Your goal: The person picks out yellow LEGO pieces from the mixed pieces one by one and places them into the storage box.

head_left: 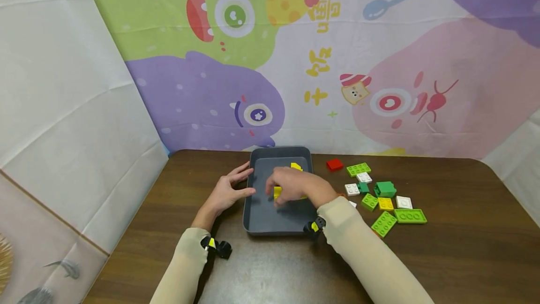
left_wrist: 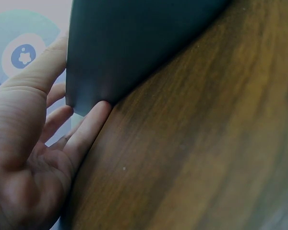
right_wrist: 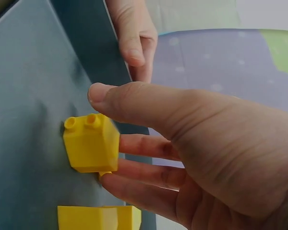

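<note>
A dark grey tray (head_left: 263, 222) lies on the wooden table. My left hand (head_left: 223, 195) rests against its left side, fingers spread; in the left wrist view the fingertips (left_wrist: 103, 106) touch the tray wall. My right hand (head_left: 295, 183) is over the tray, around a yellow toy brick (right_wrist: 90, 149) with studs. The right wrist view shows the thumb above this brick and apart from it, while the other fingers lie beside and behind it. Another yellow brick (right_wrist: 84, 218) is close by in the tray. A yellow piece (head_left: 296, 166) also shows beyond the right hand, which partly hides the tray.
Several loose bricks lie right of the tray: a red one (head_left: 334, 165), white ones (head_left: 403, 202), dark green (head_left: 385, 189), yellow (head_left: 385, 204) and light green (head_left: 410, 216). Some are partly behind the right forearm. A cartoon-printed cloth (head_left: 236, 102) hangs behind the table (head_left: 464, 247).
</note>
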{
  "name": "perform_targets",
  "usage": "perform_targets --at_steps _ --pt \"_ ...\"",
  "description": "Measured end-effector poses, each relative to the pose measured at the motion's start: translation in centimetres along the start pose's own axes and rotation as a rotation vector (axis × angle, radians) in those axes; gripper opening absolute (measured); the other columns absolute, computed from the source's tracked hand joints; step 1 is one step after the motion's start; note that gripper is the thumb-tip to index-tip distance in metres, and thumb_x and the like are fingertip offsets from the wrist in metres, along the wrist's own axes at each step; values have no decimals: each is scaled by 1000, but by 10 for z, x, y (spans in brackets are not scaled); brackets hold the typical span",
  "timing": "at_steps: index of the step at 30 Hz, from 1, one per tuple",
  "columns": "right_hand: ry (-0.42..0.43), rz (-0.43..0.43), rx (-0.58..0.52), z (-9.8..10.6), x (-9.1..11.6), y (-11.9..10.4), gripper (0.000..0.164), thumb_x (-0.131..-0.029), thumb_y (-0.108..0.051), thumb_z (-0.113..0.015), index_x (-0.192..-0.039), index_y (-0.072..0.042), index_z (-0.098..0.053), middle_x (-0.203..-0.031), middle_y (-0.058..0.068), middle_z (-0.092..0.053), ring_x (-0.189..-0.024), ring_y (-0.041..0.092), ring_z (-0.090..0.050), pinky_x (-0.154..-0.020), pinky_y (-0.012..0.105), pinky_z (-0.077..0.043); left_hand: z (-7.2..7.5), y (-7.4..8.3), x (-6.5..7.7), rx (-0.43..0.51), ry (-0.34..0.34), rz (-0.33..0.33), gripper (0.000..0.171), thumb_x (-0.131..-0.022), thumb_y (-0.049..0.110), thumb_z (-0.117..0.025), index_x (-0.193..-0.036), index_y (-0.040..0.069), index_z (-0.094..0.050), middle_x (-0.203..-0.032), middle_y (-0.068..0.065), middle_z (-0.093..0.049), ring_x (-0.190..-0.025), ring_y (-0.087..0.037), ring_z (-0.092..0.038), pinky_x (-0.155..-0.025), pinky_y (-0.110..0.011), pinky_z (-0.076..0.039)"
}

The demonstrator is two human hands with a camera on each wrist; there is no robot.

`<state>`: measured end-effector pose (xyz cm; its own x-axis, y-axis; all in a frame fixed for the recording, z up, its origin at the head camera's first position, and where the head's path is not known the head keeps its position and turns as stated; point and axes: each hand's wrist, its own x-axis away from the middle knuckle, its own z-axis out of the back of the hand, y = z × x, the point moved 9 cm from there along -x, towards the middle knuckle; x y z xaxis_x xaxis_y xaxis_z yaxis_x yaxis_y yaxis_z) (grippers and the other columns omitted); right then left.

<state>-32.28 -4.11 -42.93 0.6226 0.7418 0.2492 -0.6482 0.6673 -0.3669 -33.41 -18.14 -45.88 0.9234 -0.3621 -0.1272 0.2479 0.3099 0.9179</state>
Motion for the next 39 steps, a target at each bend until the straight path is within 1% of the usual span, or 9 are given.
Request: perform_targets --at_steps 6,14,19,26,33,39 --pt "15 -4 10 9 2 -2 34 -84 -27 -81 -117 -17 -75 -121 5 -65 -111 24 -57 -102 44 -51 0 -1 0 -15 5 -5 67 -86 16 -79 -144 -2 -51 -163 -18 -33 -138 -44 -45 -111 -63 -39" --pt "39 -24 11 20 5 -3 35 -85 -28 -80 -118 -18 -75 -127 12 -62 -110 24 -54 -104 48 -49 0 -4 -1 -8 6 10 68 -86 18 -80 -144 -2 -51 -163 -17 -33 -138 -43 -45 -112 -61 -39" --pt "49 -17 8 19 5 -2 34 -86 -28 -79 -118 -18 -74 -127 12 -62 -109 24 -55 -104 48 -49 0 -2 -1 -12 4 6 67 -86 17 -79 -144 -2 -51 -163 -18 -33 -137 -44 -45 -112 -61 -38" --pt "90 0 -15 22 11 -1 32 -87 -26 -78 -118 -17 -74 -126 13 -63 -111 27 -58 -101 48 -50 0 -3 -1 -4 8 3 65 -86 15 -79 -143 -2 -52 -163 -19 -33 -137 -45 -45 -113 -63 -36" --pt "123 -11 8 25 19 -1 30 -87 -26 -78 -115 -17 -74 -121 12 -63 -103 23 -57 -97 47 -52 0 -1 0 -14 7 2 66 -86 15 -79 -144 -2 -52 -163 -18 -33 -138 -44 -44 -112 -63 -37" --pt "134 -25 19 26 26 0 32 -86 -24 -78 -116 -16 -75 -123 13 -64 -108 25 -59 -99 47 -52 -1 0 0 -21 5 5 67 -86 16 -79 -144 -3 -51 -163 -18 -33 -138 -43 -44 -112 -62 -38"
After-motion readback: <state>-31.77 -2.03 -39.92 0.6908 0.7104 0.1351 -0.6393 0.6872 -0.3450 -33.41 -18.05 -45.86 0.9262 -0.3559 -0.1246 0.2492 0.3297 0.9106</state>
